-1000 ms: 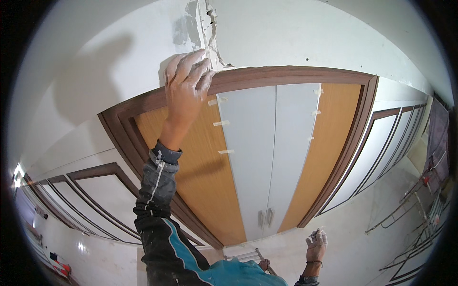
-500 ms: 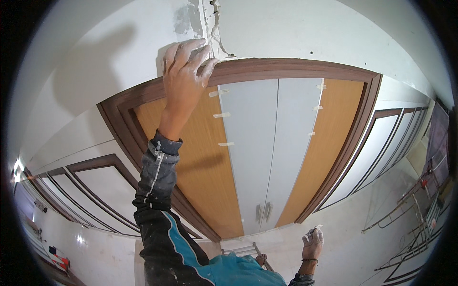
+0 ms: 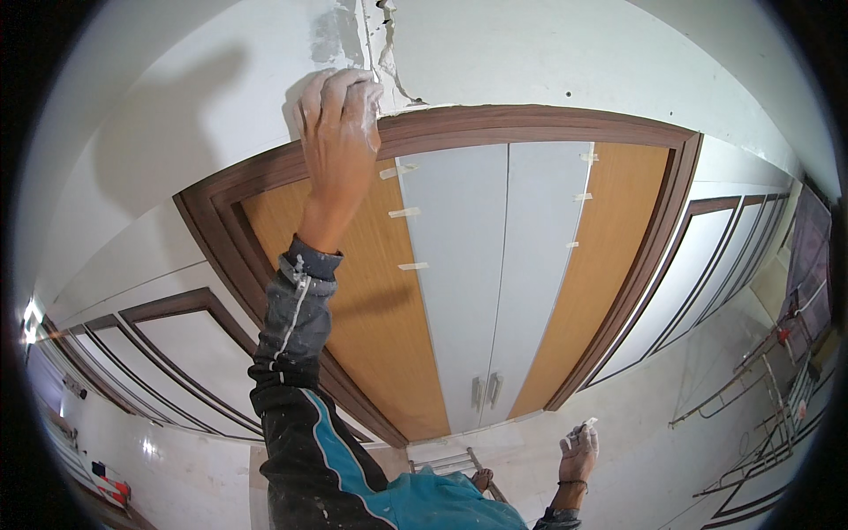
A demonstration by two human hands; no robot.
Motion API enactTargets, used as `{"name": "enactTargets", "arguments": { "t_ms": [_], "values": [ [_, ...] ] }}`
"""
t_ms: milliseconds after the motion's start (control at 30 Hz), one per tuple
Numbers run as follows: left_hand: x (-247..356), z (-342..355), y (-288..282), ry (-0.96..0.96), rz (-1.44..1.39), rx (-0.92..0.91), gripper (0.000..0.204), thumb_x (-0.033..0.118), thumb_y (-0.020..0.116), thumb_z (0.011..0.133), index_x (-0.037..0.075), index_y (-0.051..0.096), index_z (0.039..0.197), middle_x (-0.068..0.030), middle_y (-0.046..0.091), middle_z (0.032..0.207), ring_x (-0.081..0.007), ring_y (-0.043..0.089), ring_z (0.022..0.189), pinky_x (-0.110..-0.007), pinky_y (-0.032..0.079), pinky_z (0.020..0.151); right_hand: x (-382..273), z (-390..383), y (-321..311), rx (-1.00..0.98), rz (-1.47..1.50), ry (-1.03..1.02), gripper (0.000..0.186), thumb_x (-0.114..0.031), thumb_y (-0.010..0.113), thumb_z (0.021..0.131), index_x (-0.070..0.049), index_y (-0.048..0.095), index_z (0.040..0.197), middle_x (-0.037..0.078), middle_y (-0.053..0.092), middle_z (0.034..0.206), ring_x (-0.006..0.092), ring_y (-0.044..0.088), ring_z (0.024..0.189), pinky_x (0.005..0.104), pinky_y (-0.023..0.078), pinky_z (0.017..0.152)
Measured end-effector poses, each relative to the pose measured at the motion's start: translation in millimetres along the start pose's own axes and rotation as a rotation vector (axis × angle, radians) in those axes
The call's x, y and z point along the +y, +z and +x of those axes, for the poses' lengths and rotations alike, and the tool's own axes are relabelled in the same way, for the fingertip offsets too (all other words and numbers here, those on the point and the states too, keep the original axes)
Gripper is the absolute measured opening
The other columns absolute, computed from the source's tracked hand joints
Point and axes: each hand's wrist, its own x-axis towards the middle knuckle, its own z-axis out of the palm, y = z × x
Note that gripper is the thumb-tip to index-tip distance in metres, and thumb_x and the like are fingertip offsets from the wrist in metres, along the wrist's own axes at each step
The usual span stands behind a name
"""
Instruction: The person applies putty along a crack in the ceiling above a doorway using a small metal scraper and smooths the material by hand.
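My left hand (image 3: 338,119), white with dust, is raised to the wall (image 3: 495,62) just above the brown door frame (image 3: 530,119). Its fingers are curled and pressed together beside a rough vertical crack (image 3: 389,62) with broken edges. Whatever lies under the fingers is hidden. A grey patch (image 3: 337,40) marks the wall above them. Lower right, away from the wall, my right hand (image 3: 578,455) is closed with whitish fingers. At its fingertips sits a small white lump (image 3: 591,422), which looks like filler.
Below the frame stands a double cabinet door (image 3: 459,265), pale grey with wood-coloured sides and tape strips. A ladder (image 3: 446,463) is under me, beside a bare foot (image 3: 482,479). Metal scaffold-like frames (image 3: 777,389) stand at right. A red-and-white object (image 3: 113,486) lies far left.
My left fingers have drawn together and curled, the thumb moving out of sight behind them. The view has shifted slightly. My right hand stays at about the same place.
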Motion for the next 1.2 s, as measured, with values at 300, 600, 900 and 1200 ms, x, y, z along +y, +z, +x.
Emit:
{"name": "enactTargets", "arguments": {
  "t_ms": [300, 600, 900, 1200],
  "values": [
    [-8.9, 26.2, 17.7, -0.057, -0.021, 0.030, 0.010, 0.010, 0.063, 0.087, 0.012, 0.066, 0.096, -0.0013, 0.065, 0.096, -0.0272, 0.055, 0.105, -0.039, 0.039, 0.095, 5.0, -0.9, 0.3, 0.059, -0.003, 0.011, 0.008, -0.019, 0.061, 0.097, -0.014, 0.061, 0.102, 0.000, 0.063, 0.086, 0.0125, 0.061, 0.077, 0.0290, 0.049, 0.063],
    [-41.2, 80.3, -1.7, -0.192, -0.431, -0.276, 0.021, 0.022, 0.064, 0.095, 0.006, 0.070, 0.106, -0.0073, 0.071, 0.094, -0.0123, 0.066, 0.081, -0.026, 0.050, 0.073, 2.5, -10.0, -4.0, 0.081, 0.013, -0.030, 0.007, -0.019, 0.063, 0.096, -0.015, 0.062, 0.102, -0.001, 0.064, 0.086, 0.0115, 0.061, 0.074, 0.0275, 0.049, 0.062],
    [-49.4, 62.4, -33.2, 0.009, -0.288, -0.297, 0.021, 0.014, 0.063, 0.089, 0.009, 0.072, 0.107, -0.0080, 0.067, 0.095, -0.0286, 0.061, 0.092, -0.037, 0.048, 0.086, -12.6, -0.1, -6.3, 0.073, -0.076, -0.090, 0.009, -0.020, 0.059, 0.099, -0.013, 0.061, 0.104, -0.002, 0.061, 0.084, 0.0097, 0.059, 0.074, 0.0275, 0.049, 0.062],
    [-45.1, 61.2, -31.9, 0.316, 0.020, -0.351, 0.046, 0.004, 0.063, 0.079, 0.021, 0.068, 0.121, -0.0051, 0.052, 0.131, -0.0295, 0.048, 0.120, -0.043, 0.038, 0.103, -77.0, 1.7, 167.7, -0.402, -0.374, -0.293, 0.019, -0.022, 0.060, 0.098, -0.005, 0.061, 0.106, -0.002, 0.056, 0.081, 0.0069, 0.052, 0.071, 0.0238, 0.045, 0.063]
  ]
}}
